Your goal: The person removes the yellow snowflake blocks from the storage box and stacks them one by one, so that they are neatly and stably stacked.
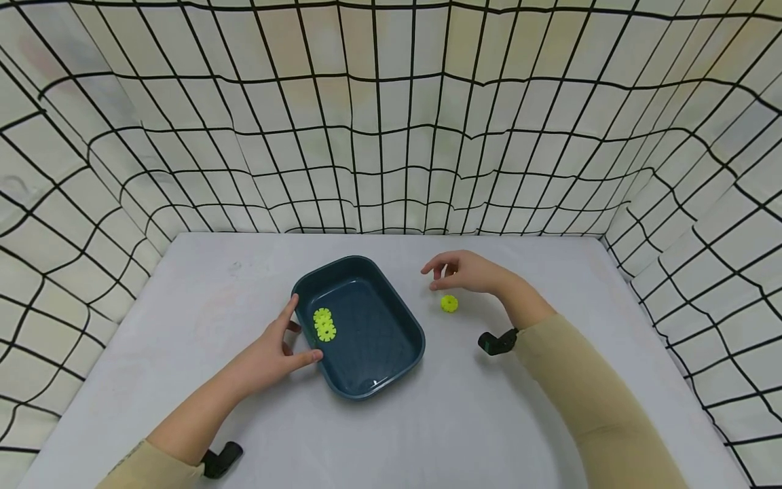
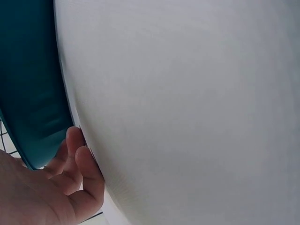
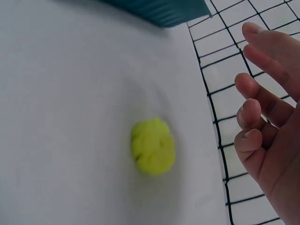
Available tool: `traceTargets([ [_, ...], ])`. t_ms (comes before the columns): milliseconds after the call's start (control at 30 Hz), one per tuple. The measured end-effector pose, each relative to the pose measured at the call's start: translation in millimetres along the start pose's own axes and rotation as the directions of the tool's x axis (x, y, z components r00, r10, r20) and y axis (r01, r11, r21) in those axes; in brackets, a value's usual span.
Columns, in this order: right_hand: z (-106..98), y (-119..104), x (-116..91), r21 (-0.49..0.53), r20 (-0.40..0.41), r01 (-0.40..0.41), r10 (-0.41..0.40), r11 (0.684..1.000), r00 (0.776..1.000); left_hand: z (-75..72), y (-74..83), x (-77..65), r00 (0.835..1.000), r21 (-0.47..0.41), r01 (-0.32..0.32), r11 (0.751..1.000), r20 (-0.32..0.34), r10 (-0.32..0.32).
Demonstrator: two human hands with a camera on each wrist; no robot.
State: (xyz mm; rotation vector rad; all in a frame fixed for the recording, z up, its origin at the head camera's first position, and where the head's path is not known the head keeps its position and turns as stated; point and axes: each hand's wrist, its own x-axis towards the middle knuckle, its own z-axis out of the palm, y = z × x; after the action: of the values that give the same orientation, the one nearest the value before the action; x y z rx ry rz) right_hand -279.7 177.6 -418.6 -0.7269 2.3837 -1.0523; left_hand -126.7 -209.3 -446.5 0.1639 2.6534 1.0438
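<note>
A dark teal tray (image 1: 373, 339) with rounded corners stands on the white table. Inside it, near its left wall, lie yellow-green notched discs (image 1: 324, 324) side by side. My left hand (image 1: 269, 356) is at the tray's left side, index finger and thumb spread apart and touching the rim; the left wrist view has the other fingers loosely bent beside the tray's outer wall. To the tray's right, my right hand (image 1: 467, 272) hovers with loosely bent fingers. A single yellow-green notched disc (image 1: 449, 303) is just below it, apart from the fingers and blurred in the right wrist view (image 3: 153, 146).
White cloth covers the table (image 1: 244, 272). Black wire mesh (image 1: 391, 149) rises along the back and both sides, with pale panels behind it. A small black device (image 1: 497, 341) sits at the right wrist, another black device (image 1: 222, 460) at the left.
</note>
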Motion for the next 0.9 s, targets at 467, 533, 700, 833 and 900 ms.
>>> traceTargets([
  [467,18.2,-59.9,42.1,0.008,0.05,0.106,-0.106,0.994,0.993,-1.1,-1.8,1.5,1.0,-0.008,0.004,1.0,0.004,-0.004],
  [533,21.6,-70.8,47.8,0.003,0.069,0.13,-0.13,0.991,0.989,-1.1,-2.2,1.6,1.0,-0.013,0.005,1.0,0.006,-0.005],
  [700,32.1,-95.8,63.1,0.003,0.142,0.205,-0.204,0.979,0.969,-1.3,-3.2,2.1,1.0,-0.019,0.006,1.0,0.01,-0.006],
  [833,41.2,-109.4,72.5,0.01,0.188,0.232,-0.23,0.973,0.955,-1.6,-3.2,3.0,1.0,-0.027,0.008,1.0,0.02,-0.008],
  [900,46.5,-113.9,76.1,0.002,0.21,0.234,-0.23,0.972,0.95,-1.9,-2.7,3.2,1.0,-0.029,0.008,1.0,0.024,-0.007],
])
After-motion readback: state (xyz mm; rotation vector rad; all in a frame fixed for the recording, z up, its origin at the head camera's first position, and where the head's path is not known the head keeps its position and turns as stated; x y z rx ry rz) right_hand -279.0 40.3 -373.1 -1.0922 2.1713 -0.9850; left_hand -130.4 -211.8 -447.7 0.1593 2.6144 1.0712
